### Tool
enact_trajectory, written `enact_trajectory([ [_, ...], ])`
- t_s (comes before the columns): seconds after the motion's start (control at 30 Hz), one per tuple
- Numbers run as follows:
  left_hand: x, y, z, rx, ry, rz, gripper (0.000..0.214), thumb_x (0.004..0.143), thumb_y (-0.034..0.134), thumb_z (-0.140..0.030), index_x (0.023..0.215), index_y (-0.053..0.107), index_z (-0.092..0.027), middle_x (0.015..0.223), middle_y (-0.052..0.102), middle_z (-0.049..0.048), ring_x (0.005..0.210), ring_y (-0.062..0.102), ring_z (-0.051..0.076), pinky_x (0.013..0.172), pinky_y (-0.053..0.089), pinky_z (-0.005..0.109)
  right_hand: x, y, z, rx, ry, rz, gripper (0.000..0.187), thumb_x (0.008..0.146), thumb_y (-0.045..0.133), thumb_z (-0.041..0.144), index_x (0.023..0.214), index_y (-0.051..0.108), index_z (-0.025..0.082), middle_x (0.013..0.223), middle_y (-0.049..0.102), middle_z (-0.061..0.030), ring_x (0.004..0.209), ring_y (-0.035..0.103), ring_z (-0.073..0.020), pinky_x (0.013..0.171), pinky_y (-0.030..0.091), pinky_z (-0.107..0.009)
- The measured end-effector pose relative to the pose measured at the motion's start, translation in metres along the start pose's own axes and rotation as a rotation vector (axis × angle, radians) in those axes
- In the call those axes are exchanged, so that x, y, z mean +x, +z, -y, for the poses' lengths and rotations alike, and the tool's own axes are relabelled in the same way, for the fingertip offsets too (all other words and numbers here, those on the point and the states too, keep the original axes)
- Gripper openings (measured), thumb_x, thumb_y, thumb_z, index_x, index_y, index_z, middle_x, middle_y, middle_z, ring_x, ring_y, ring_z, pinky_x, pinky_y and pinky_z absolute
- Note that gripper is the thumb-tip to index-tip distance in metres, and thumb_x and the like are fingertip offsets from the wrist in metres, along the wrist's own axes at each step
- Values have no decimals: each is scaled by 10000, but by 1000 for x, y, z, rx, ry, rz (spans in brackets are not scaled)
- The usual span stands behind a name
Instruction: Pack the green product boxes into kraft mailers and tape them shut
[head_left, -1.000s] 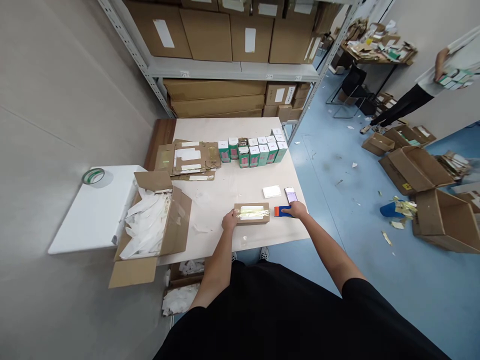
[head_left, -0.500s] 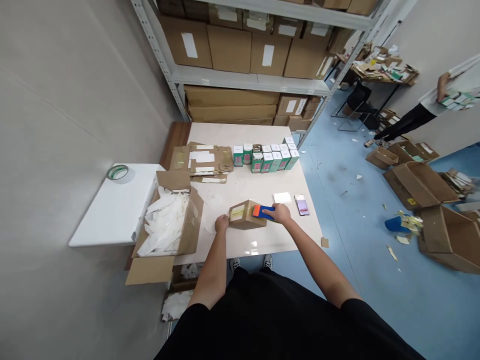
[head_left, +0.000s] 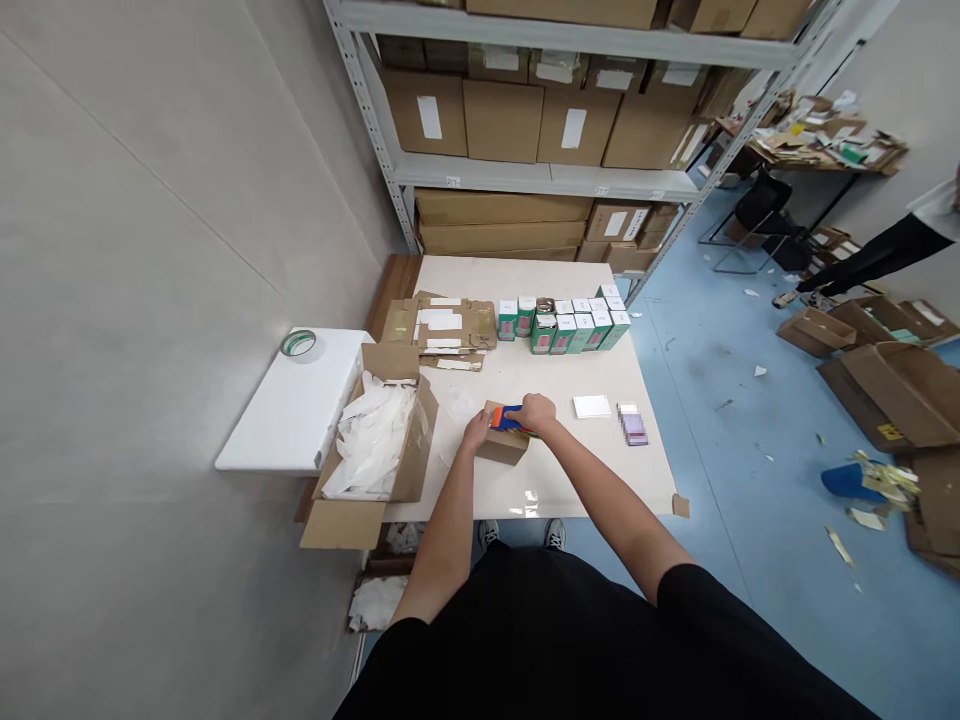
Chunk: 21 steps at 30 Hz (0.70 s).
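A small brown cardboard box [head_left: 504, 447] lies on the white table [head_left: 600, 480] in front of me. My left hand [head_left: 475, 430] grips the box's left end with curled fingers. My right hand [head_left: 532, 412] is closed on a blue and orange tool [head_left: 505, 419] and presses it against the top of the box. A white card [head_left: 592, 406] and a small purple stack [head_left: 634, 427] lie to the right of my right hand.
A row of green and white cartons [head_left: 564, 325] and flattened cardboard pieces [head_left: 442, 325] lie farther back. An open box of white bags [head_left: 373, 450] stands at left, beside a white board with a tape roll [head_left: 298, 344]. Shelving with brown boxes [head_left: 525, 120] stands behind. Another person stands at far right.
My right hand took the blue and orange tool from the table and slid it leftward across the top of the box. The view has shifted to the left.
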<state>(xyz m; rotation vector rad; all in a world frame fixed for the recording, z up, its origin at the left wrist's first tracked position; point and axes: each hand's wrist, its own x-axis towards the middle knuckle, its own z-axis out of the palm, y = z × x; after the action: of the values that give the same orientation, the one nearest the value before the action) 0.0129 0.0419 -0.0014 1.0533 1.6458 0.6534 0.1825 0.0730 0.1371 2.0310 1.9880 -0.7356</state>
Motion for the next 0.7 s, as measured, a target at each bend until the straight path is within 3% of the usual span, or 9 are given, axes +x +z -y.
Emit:
enact_trajectory([
  [0.13, -7, 8, 5, 6, -42, -67, 597, 1058, 288, -557, 1271, 710, -192, 1228, 754, 118, 1116, 700, 264, 914, 521, 334, 7, -2, 6, -49, -67, 37, 624, 764, 787, 635, 1155, 743, 151, 1149, 752, -202, 1073, 726, -312, 811, 542, -315],
  [0.23, -16, 33, -1, 84, -59, -106, 596, 1063, 247, -548, 1294, 692, -226, 1255, 741, 110, 1127, 691, 273, 900, 515, 343, 8, -8, -13, -82, -79, 49, 604, 759, 797, 620, 1143, 749, 156, 1147, 752, -204, 1071, 726, -311, 818, 543, -316],
  [0.5, -28, 132, -33, 196, -23, -65, 603, 1062, 212, -578, 1299, 647, -234, 1275, 725, 125, 1169, 670, 297, 938, 493, 366, -5, -29, -123, -81, 17, 52, 637, 740, 794, 680, 1104, 755, 159, 1090, 765, -181, 1015, 735, -307, 753, 526, -301],
  [0.6, -30, 153, -41, 239, -25, -59, 620, 1061, 195, -588, 1332, 624, -232, 1276, 725, 132, 1174, 671, 302, 944, 491, 373, -14, -30, -157, -51, 20, 34, 636, 738, 780, 718, 1051, 760, 165, 1069, 767, -170, 983, 735, -293, 726, 512, -288],
  [0.7, -32, 161, -45, 287, -36, -55, 632, 1058, 174, -601, 1328, 623, -247, 1274, 728, 120, 1160, 679, 295, 947, 499, 373, -24, -29, -194, -24, 52, 23, 639, 766, 730, 753, 1009, 759, 163, 1067, 765, -163, 967, 730, -284, 701, 497, -280],
])
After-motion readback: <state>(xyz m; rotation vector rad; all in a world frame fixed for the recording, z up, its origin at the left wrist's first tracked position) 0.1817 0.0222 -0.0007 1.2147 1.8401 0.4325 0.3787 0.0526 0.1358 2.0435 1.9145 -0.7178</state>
